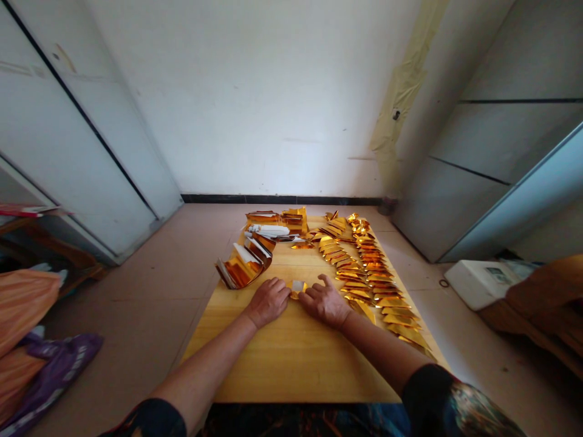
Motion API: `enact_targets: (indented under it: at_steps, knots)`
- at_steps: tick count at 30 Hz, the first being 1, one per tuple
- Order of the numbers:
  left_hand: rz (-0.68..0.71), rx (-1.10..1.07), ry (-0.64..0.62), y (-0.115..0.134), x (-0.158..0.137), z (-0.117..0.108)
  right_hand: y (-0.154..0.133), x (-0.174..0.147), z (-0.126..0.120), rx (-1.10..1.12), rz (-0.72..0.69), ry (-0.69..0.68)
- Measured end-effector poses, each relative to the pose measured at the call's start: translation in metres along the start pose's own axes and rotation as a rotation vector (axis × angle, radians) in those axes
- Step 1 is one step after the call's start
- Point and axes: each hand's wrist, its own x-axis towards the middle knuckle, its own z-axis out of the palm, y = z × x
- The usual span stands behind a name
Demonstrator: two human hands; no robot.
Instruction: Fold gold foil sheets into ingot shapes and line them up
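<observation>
Between my two hands, low over the wooden table (255,370), is a small piece of gold foil paper (299,286) with a pale patch showing on it. My left hand (269,300) has its fingers closed on the left end of the paper. The fingers of my right hand (325,301) pinch the right end, with the index finger raised. Beside my right hand run rows of folded gold paper pieces (378,276), overlapping one another. Beyond my left hand lies a curled stack of gold and white foil sheets (246,264).
More foil sheets (273,230) lie at the table's far edge. A white wall (273,103) stands beyond. Grey cabinets (82,121) rise at the left, with orange and purple bags (54,376) below. A white box (483,282) is at the right.
</observation>
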Motion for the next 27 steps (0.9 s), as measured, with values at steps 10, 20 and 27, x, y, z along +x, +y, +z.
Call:
enact_targets:
  at_steps: [10,20,27]
  knots:
    - [-0.118,-0.088,0.027,0.001,0.005,0.001,-0.022,0.005,0.012,0.124,0.516,0.007]
    - [-0.389,-0.129,-0.080,0.001,0.020,0.002,-0.005,0.018,-0.011,0.213,0.640,-0.255]
    - [-0.411,-0.149,-0.073,0.002,0.021,0.005,-0.008,0.023,-0.015,0.170,0.705,-0.290]
